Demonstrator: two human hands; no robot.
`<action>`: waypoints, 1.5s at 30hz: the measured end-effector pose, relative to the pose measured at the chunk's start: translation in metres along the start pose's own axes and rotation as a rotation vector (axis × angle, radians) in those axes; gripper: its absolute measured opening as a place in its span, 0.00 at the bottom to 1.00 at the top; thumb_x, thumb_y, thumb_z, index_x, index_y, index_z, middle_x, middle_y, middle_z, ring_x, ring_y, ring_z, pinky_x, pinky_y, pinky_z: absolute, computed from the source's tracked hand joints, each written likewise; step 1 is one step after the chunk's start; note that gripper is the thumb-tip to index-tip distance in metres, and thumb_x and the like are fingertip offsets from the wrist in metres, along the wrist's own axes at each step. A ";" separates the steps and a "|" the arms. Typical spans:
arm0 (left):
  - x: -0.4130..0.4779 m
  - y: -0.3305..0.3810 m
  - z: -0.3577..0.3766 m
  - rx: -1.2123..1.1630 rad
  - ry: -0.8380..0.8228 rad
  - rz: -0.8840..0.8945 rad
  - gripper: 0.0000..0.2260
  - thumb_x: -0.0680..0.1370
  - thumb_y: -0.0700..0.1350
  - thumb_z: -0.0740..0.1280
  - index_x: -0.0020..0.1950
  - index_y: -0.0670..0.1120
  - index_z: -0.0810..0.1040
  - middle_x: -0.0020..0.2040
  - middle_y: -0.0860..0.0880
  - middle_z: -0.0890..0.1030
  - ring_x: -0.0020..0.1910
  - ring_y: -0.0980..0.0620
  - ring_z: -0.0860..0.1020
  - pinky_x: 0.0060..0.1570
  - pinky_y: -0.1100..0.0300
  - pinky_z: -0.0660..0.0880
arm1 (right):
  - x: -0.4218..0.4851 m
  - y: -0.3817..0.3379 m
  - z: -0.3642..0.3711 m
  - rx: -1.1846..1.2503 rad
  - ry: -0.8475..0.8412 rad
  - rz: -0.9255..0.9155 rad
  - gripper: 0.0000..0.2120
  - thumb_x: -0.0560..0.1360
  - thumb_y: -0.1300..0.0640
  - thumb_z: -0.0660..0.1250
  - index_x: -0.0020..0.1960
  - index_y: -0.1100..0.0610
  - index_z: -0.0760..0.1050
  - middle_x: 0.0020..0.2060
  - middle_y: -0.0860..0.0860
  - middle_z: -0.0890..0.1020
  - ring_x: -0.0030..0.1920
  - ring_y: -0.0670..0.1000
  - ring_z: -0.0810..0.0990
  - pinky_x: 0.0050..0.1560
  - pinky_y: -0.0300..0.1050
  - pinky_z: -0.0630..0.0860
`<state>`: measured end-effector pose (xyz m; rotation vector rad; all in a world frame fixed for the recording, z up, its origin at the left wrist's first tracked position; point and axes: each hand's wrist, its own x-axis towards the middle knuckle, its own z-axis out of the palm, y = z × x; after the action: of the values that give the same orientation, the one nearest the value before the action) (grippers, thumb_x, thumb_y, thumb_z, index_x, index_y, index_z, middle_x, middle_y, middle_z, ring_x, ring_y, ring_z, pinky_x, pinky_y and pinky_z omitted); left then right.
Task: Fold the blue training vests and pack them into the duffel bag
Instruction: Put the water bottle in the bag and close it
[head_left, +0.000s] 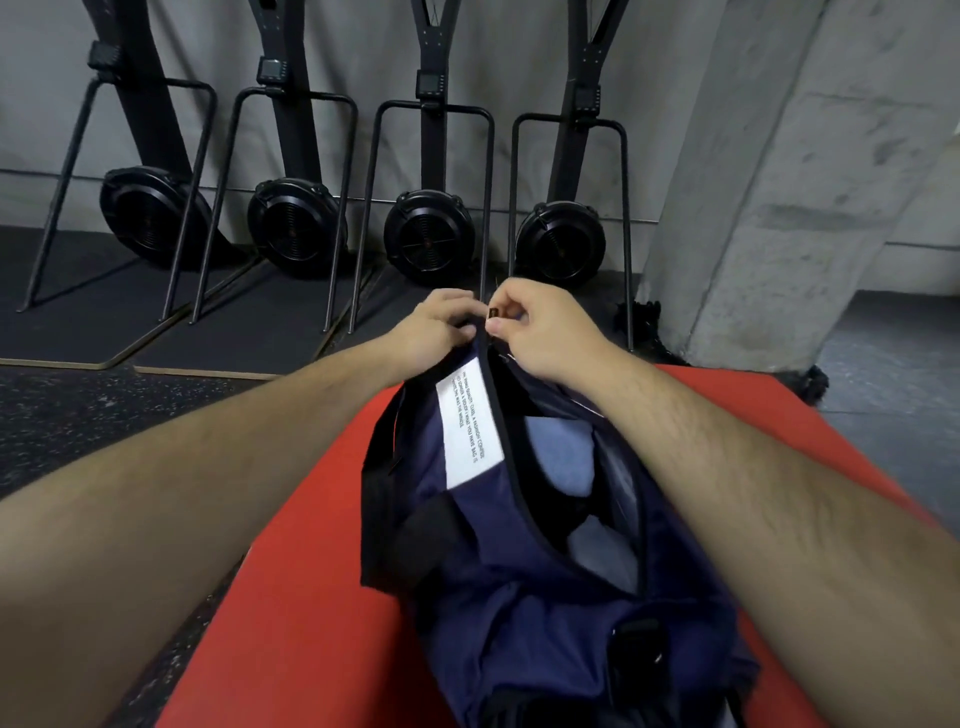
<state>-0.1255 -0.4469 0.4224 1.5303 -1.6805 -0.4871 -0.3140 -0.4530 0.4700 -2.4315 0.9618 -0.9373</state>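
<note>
A navy duffel bag lies lengthwise on a red mat, its top zip open. Light blue folded vests show inside through the opening. A white label with black print is sewn on the bag's left side. At the bag's far end my left hand grips the fabric beside the zip. My right hand pinches the small dark zip pull between thumb and forefinger. Both forearms reach over the bag.
Several black fan-wheel exercise machines stand on dark boards against the grey wall beyond the mat. A concrete pillar rises at the right, with black rope at its foot. Speckled rubber floor lies left of the mat.
</note>
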 end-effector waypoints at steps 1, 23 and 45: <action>-0.007 0.003 -0.001 -0.037 -0.069 0.037 0.15 0.75 0.43 0.66 0.59 0.55 0.80 0.71 0.48 0.68 0.73 0.54 0.63 0.75 0.56 0.53 | 0.000 -0.001 -0.001 -0.001 0.012 0.016 0.04 0.76 0.58 0.71 0.44 0.53 0.77 0.37 0.48 0.79 0.35 0.44 0.73 0.43 0.43 0.72; -0.064 0.051 0.016 0.478 0.105 0.086 0.10 0.83 0.48 0.59 0.55 0.56 0.79 0.67 0.55 0.68 0.68 0.50 0.63 0.68 0.52 0.53 | -0.088 -0.053 -0.040 -0.072 -0.066 0.052 0.04 0.78 0.58 0.69 0.45 0.51 0.76 0.39 0.46 0.79 0.35 0.39 0.73 0.38 0.34 0.66; -0.109 0.101 0.039 0.413 0.141 0.131 0.09 0.82 0.45 0.62 0.59 0.52 0.80 0.60 0.53 0.78 0.66 0.50 0.70 0.66 0.52 0.60 | -0.187 -0.058 -0.076 -0.070 0.131 -0.001 0.06 0.77 0.59 0.67 0.44 0.50 0.75 0.37 0.45 0.78 0.37 0.43 0.74 0.42 0.43 0.72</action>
<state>-0.2259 -0.3315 0.4403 1.6812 -1.8301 0.0437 -0.4420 -0.2869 0.4714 -2.4537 1.0545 -1.0917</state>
